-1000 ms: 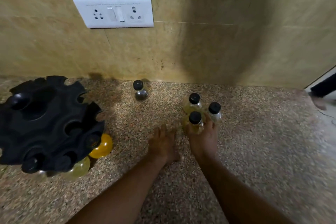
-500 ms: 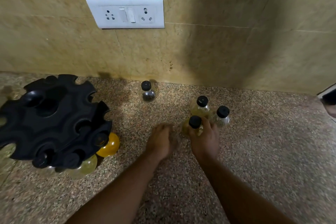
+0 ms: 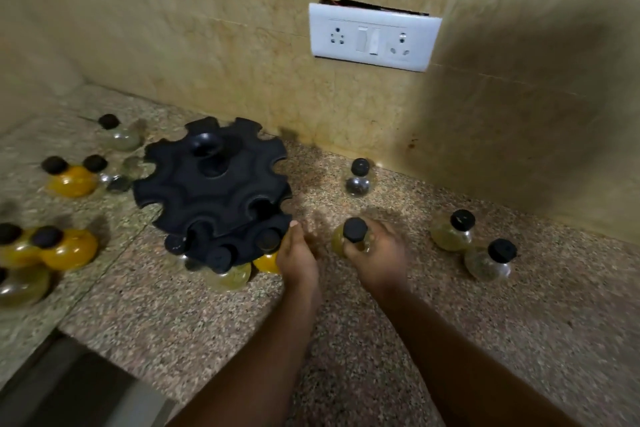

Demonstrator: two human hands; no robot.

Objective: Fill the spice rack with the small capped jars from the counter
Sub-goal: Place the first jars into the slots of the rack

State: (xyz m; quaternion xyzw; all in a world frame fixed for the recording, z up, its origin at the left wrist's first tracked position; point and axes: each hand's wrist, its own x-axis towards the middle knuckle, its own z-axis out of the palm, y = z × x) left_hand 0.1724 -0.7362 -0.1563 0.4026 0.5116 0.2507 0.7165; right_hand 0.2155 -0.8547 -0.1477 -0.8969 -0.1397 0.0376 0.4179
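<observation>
No writing is legible anywhere. The right hand (image 3: 375, 250) wraps a round-bellied glass jar (image 3: 351, 239) (yellowish contents, faceted black cap) above the speckled granite counter (image 3: 363, 340). The left hand (image 3: 296, 258), fingers loose and holding nothing, touches the scalloped black plastic rack (image 3: 214, 187).

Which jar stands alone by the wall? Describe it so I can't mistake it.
Find the white socket plate on the wall, then drop to the counter. The lone jar stands there near the wall's foot. Its contents look dark, unlike the yellowish jar in the right hand.
</observation>
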